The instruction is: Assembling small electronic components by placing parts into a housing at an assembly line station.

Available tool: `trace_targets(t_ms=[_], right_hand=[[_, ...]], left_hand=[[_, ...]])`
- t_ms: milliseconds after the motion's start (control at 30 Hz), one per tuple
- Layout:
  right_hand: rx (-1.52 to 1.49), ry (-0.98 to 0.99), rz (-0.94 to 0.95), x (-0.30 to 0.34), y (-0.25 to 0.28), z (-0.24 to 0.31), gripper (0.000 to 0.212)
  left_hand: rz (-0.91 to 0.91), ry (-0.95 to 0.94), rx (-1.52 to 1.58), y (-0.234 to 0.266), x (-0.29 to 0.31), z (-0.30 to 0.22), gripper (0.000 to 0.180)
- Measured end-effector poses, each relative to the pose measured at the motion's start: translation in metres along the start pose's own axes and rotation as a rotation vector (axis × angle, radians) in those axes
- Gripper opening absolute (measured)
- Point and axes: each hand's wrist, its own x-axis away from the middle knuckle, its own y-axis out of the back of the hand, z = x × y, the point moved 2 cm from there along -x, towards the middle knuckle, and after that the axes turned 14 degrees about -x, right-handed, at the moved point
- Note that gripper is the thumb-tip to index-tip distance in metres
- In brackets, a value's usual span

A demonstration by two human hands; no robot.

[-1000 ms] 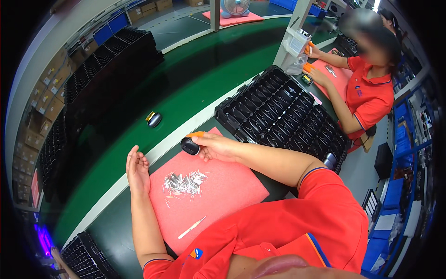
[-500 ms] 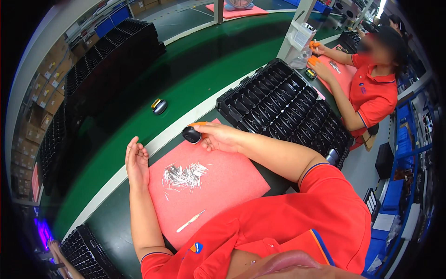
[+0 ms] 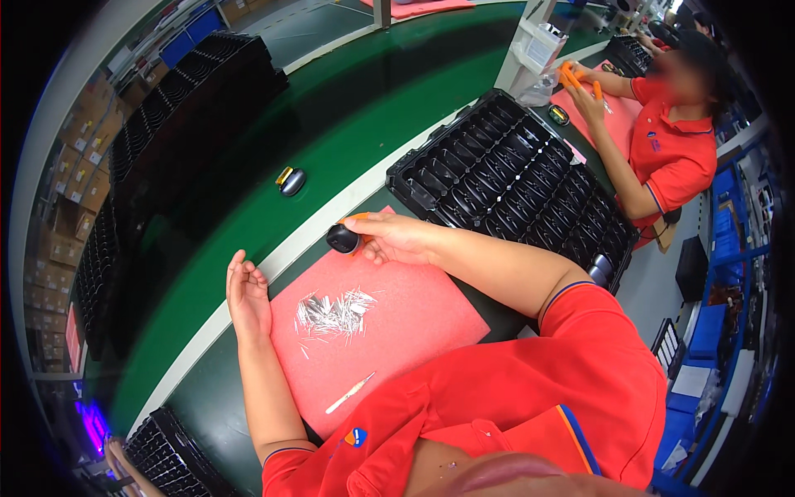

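Note:
My right hand (image 3: 396, 238), with orange covers on its fingertips, grips a glossy black rounded earbud case (image 3: 342, 238) above the far corner of the pink mat (image 3: 397, 323). Nothing shows in my left hand (image 3: 248, 300), which is open with its fingers loosely bent beside the mat's left edge, near the belt's pale rail. Between my arms a pile of thin white and silvery strips (image 3: 335, 313) lies on the mat. Closer to me rests a slim pale pointed tool (image 3: 349, 393).
On the green belt (image 3: 348, 141) sits another dark case (image 3: 291, 181) with a yellow part. A black compartment tray (image 3: 513, 166) stands right of the mat, and black trays (image 3: 186, 108) are stacked beyond the belt. A co-worker (image 3: 675, 141) sits at the right.
My view has shifted slightly. Both my hands keep nearly the same pose, the right still gripping the case. The co-worker's hands have come up and closer together.

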Motion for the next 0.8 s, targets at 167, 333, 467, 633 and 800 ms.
trace_targets(t_ms=[167, 333, 467, 633, 800], right_hand=[[0.000, 0.013, 0.015, 0.003, 0.003, 0.002, 0.039], [0.032, 0.014, 0.030, 0.007, 0.002, 0.003, 0.038], [0.057, 0.003, 0.059, 0.007, 0.002, 0.000, 0.039], [0.056, 0.006, 0.039, 0.004, 0.002, -0.004, 0.039], [0.040, -0.013, 0.043, 0.003, 0.003, -0.003, 0.037]], left_hand=[[0.003, 0.000, 0.020, -0.006, -0.003, -0.002, 0.030], [0.009, 0.000, 0.007, -0.010, -0.002, -0.003, 0.030], [0.015, -0.008, -0.035, -0.010, 0.003, -0.003, 0.032], [0.023, -0.011, -0.064, -0.010, 0.004, -0.005, 0.034], [0.019, 0.000, -0.057, -0.014, 0.002, -0.002, 0.031]])
